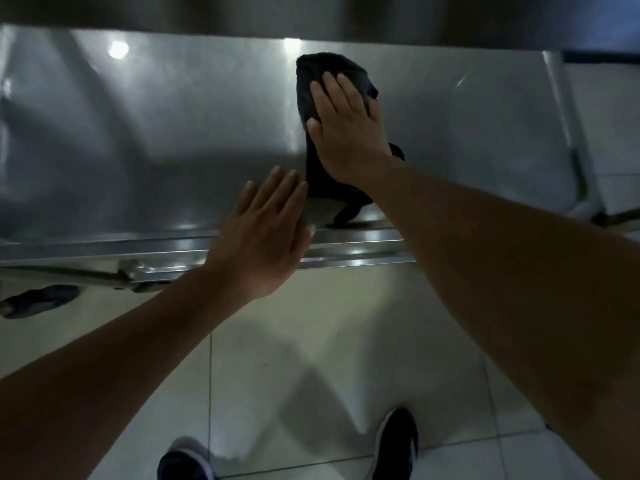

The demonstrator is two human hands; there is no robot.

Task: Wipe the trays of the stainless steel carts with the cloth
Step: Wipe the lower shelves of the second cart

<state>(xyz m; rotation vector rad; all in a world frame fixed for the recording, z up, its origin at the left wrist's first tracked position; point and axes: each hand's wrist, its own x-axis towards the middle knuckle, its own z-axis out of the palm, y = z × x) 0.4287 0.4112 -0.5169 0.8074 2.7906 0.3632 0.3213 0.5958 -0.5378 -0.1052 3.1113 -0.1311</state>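
Note:
A wide stainless steel cart tray [156, 133] stretches across the upper half of the head view. A dark cloth [313, 77] lies on it right of the middle, reaching almost to the tray's near rim. My right hand [346, 126] lies flat on the cloth with straight fingers, pressing it onto the steel. My left hand [263, 233] is spread flat with straight fingers over the tray's near rim [104, 245], just left of the cloth's lower end, and holds nothing.
An upper shelf of the cart [311, 15] overhangs the tray along the top of the view. A cart post [568, 133] slants down on the right. White floor tiles [311, 341] and my two dark shoes [398, 441] are below.

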